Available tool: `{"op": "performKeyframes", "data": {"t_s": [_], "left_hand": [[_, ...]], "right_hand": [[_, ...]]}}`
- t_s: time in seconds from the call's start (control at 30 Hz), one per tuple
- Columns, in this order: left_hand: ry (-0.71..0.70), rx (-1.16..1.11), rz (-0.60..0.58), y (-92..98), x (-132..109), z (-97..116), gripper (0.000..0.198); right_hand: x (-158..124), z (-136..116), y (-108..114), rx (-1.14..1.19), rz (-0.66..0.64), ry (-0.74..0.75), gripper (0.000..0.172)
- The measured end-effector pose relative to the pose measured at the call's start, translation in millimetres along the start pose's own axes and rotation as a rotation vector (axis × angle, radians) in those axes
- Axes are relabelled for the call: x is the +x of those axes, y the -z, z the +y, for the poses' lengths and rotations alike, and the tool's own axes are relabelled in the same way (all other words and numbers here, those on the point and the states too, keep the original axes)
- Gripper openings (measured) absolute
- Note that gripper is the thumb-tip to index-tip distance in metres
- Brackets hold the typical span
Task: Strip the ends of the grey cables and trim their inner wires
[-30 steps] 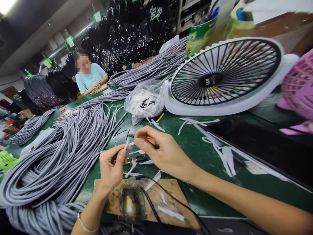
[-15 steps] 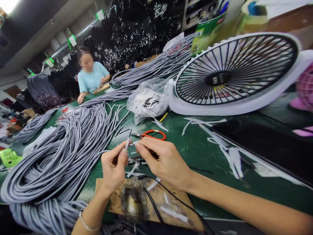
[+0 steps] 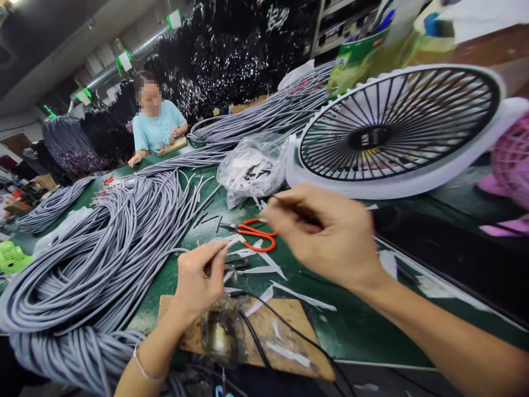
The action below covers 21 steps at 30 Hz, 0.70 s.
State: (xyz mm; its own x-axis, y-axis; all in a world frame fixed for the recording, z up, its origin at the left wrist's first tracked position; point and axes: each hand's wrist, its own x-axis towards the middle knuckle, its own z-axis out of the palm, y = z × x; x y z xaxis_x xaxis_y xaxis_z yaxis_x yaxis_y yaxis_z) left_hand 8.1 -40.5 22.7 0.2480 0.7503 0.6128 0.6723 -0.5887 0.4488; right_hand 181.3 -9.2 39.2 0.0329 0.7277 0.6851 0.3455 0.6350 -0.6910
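Observation:
My left hand (image 3: pixel 202 278) is closed in a pinch on a thin white strip (image 3: pixel 235 241), whose free end points right toward the scissors. The pinched end is hidden by my fingers. My right hand (image 3: pixel 328 237) is raised above the table, to the right of the orange-handled scissors (image 3: pixel 264 243). Its fingers are curled together and blurred at the tips, so what they hold, if anything, cannot be made out. Loose white strips (image 3: pixel 264 270) and short black pieces (image 3: pixel 206 219) lie around the scissors. A dark tool (image 3: pixel 237 263) lies just beyond my left fingertips.
A wooden board (image 3: pixel 289 325) with a stained metal piece (image 3: pixel 219 333) and black cables is close to me. Grey cable coils (image 3: pixel 103 253) cover the left. Beyond are a plastic bag (image 3: pixel 252 168) of white strips, a fan (image 3: pixel 392 132) and a seated person (image 3: pixel 159 124).
My right hand has moved away from my left, up and to the right, and turned. The white strip in my left hand now slants right instead of standing upright. The view has shifted slightly.

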Motion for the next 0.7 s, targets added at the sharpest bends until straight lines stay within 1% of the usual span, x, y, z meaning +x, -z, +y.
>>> {"op": "performKeyframes", "data": {"t_s": [0.07,0.1,0.17,0.2,0.23,0.33,0.4,0.43,0.47,0.5,0.53,0.57,0.6,0.63,0.67,0.7], "left_hand": [[0.08,-0.043,0.013,3.3,1.0,-0.2,0.022],[0.102,-0.055,0.009,5.5,1.8,-0.3,0.022],[0.109,-0.064,-0.024,10.1,3.7,-1.1,0.021],[0.098,-0.065,-0.047,12.3,4.8,-2.0,0.021],[0.077,-0.069,-0.072,14.2,5.7,-3.3,0.02],[-0.029,-0.126,-0.137,16.8,6.8,-7.6,0.017],[-0.071,-0.221,-0.143,15.3,6.0,-9.7,0.015],[-0.069,-0.276,-0.13,13.8,5.3,-10.0,0.015],[-0.048,-0.323,-0.102,11.9,4.5,-9.9,0.015],[-0.01,-0.35,-0.063,9.7,3.7,-9.3,0.017],[0.041,-0.351,-0.012,7.4,3.0,-8.4,0.018],[0.091,-0.324,0.042,5.1,2.3,-7.2,0.019],[0.126,-0.271,0.087,3.1,1.9,-6.0,0.019],[0.135,-0.206,0.106,1.4,1.6,-4.9,0.018],[0.116,-0.143,0.091,0.2,1.5,-4.1,0.018],[0.072,-0.099,0.048,-0.3,1.7,-3.5,0.017]], "right_hand": [[-1.4,2.9,-2.6,-0.061,-0.179,0.148,0.02],[-2.6,4.1,-4.8,-0.074,-0.24,0.188,0.018],[-3.8,5.4,-8.1,-0.052,-0.278,0.182,0.019],[-3.3,5.7,-8.8,-0.007,-0.295,0.131,0.021],[-2.0,5.9,-8.9,0.063,-0.34,0.049,0.022],[3.9,7.6,-9.0,0.334,-0.569,-0.287,0.027],[6.1,8.9,-11.1,0.483,-0.671,-0.475,0.033],[5.9,8.9,-12.6,0.532,-0.688,-0.529,0.035],[5.0,8.1,-14.1,0.559,-0.687,-0.549,0.036],[3.4,6.6,-15.1,0.558,-0.67,-0.532,0.035],[1.5,4.3,-15.5,0.528,-0.632,-0.479,0.032],[-0.5,1.7,-15.0,0.477,-0.578,-0.396,0.028],[-2.3,-0.8,-14.0,0.415,-0.51,-0.294,0.024],[-3.6,-2.8,-12.8,0.353,-0.446,-0.195,0.02],[-4.4,-3.8,-11.7,0.306,-0.396,-0.123,0.018],[-4.4,-3.4,-11.1,0.28,-0.367,-0.087,0.017]]}}
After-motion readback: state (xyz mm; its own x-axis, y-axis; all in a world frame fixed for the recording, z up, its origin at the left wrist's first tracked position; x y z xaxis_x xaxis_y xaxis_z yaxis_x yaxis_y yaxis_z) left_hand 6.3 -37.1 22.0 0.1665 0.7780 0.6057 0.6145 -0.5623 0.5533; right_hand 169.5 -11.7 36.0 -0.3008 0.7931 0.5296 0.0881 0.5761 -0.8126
